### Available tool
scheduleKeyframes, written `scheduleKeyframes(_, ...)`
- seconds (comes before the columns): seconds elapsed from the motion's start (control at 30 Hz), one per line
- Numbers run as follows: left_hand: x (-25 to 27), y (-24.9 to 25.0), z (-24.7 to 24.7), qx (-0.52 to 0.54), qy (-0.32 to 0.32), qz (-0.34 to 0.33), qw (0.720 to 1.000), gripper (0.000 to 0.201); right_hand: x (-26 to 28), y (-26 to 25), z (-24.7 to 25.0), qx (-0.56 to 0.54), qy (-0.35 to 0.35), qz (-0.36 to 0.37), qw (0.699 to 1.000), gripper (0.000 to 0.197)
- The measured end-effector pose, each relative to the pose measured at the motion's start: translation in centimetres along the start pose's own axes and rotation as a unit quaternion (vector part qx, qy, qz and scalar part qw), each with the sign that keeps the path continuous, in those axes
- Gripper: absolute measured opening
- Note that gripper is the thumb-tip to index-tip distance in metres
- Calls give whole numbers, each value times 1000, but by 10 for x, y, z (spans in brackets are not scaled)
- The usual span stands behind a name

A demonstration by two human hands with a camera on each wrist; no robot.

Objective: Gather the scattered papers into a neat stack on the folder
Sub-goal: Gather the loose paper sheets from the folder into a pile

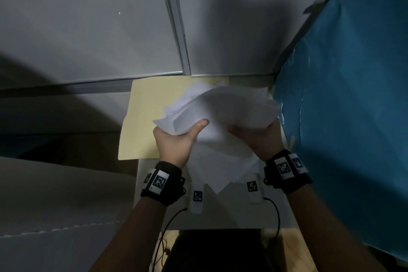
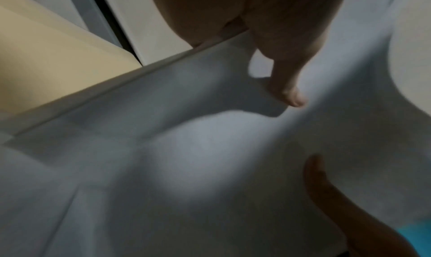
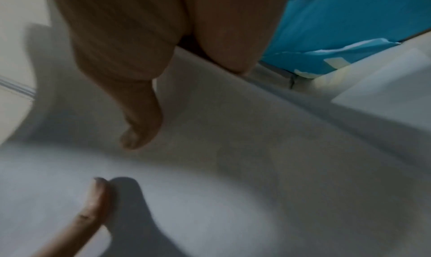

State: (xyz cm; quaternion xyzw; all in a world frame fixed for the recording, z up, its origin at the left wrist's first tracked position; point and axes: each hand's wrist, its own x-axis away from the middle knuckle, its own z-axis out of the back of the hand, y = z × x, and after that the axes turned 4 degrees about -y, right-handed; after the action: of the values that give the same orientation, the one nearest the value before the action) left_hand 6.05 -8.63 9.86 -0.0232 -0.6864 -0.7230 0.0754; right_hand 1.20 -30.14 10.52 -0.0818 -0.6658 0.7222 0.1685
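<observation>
- Blue sheet (image 1: pixel 344 106) crowds the papers (image 1: pixel 220 112) at 3 o'clock.
- Wall (image 1: pixel 88 28) blocks 12 o'clock.
- Folder (image 1: pixel 143 117) lies bare at 9 o'clock.

Dim throughout, with large soft shadows thrown up the grey partition wall (image 1: pixel 88 28) and across the counter (image 1: pixel 66 194) at left. Brightest on the white papers (image 1: pixel 220 108), slightly washed out and smeared by motion. Strong wide-angle bending at the head view's edges. Both wrist views soft and blurred, with hard thumb shadows on the sheets (image 2: pixel 210 150).
</observation>
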Motion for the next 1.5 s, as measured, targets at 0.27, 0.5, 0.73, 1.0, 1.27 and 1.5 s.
scheduleKeyframes(0.27,-7,-48,11,-109,-100,47,988,58,5,27,-15,101,-84,-51,990,43)
scheduleKeyframes(0.5,-20,-36,35,-45,25,26,998,33,-6,34,3,72,-82,0,994,29)
scheduleKeyframes(0.73,-3,-114,90,-243,-8,255,936,51,-24,127,29,418,-43,-204,884,101)
scheduleKeyframes(1.0,3,-144,71,-271,-38,274,922,59,-53,126,15,466,-79,-242,847,108)
scheduleKeyframes(1.27,3,-144,72,-262,-27,273,925,58,-46,113,25,409,35,-370,833,123)
scheduleKeyframes(1.5,3,-146,73,-267,-20,273,924,62,-30,147,13,132,107,-333,928,81)
